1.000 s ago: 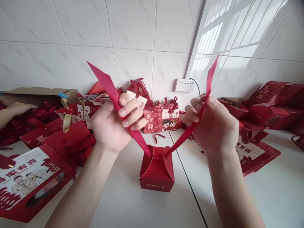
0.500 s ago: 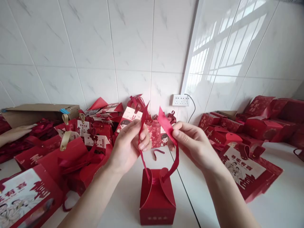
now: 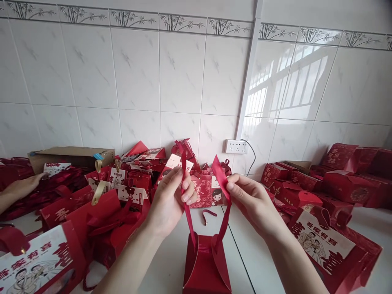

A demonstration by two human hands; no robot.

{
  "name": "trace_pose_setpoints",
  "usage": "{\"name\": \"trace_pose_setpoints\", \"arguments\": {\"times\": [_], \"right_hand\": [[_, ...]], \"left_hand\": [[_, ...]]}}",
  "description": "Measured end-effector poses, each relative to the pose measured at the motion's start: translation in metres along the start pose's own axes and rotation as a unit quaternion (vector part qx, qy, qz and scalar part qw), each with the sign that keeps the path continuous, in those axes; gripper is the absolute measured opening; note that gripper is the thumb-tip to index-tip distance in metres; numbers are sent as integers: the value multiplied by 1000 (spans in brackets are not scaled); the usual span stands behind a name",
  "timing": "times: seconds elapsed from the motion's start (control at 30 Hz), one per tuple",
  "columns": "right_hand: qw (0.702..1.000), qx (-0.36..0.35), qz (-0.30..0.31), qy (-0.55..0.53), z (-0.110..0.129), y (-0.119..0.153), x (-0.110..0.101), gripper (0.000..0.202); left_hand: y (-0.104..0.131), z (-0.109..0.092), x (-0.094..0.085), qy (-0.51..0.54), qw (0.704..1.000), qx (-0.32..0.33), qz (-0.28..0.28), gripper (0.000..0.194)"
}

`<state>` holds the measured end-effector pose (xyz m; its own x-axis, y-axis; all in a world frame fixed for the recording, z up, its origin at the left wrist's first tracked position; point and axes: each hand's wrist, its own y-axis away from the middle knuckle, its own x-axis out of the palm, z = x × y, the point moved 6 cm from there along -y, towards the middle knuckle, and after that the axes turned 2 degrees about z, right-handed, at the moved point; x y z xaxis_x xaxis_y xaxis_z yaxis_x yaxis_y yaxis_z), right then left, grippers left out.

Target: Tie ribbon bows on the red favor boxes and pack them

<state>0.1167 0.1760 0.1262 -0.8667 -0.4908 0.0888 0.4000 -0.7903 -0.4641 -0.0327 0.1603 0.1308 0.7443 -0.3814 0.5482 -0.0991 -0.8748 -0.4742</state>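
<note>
Left hand [image 3: 173, 196]: closed, one end of a red ribbon [image 3: 189, 222] pinched between thumb and fingers; the tip points straight up above the thumb. Right hand [image 3: 252, 202]: thumb and forefinger pinch the other ribbon end, whose wide, flat tip leans up and to the left. Hands level with each other, apart, a narrow gap between them.

Below the grip: both ribbon lengths run down to the top of a small red box [image 3: 206, 267], one at each curved side flap. Box stands on the white table [image 3: 163, 263], centered between the forearms; its lower part is cut off by the frame edge. Neither hand touches the box itself.

Just beyond the box: a short dark red strap [image 3: 210, 213] lies curled on the table, near a dark seam. Behind it, patterned red boxes [image 3: 200, 190] stand near the wall.

Left side: crowded red gift bags [image 3: 33, 261], one with a white printed front; farther back, a cardboard carton [image 3: 73, 157]. At the left edge, another person's hand [image 3: 27, 188] rests at a dark red heap [image 3: 58, 196].

Right side: a printed bag [image 3: 324, 241], tilted, and piled red cartons [image 3: 352, 183].

Back: white tiled wall [image 3: 134, 73]; power strip [image 3: 237, 146] with a black cord [image 3: 254, 161].
</note>
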Motion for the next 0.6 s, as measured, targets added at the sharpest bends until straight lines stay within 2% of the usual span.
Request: {"name": "trace_pose_setpoints", "arguments": {"times": [0.23,0.43,0.6], "right_hand": [[998,-57,-7,-22,3,4,10,14],[994,-106,-29,-18,8,12,27,14],[994,-109,-5,-16,13,20,40,14]], "left_hand": [[4,15,6,-70,997,-40,-9,25],[16,8,15,-220,976,2,13,22],[27,-3,28,-284,958,23,40,17]]}}
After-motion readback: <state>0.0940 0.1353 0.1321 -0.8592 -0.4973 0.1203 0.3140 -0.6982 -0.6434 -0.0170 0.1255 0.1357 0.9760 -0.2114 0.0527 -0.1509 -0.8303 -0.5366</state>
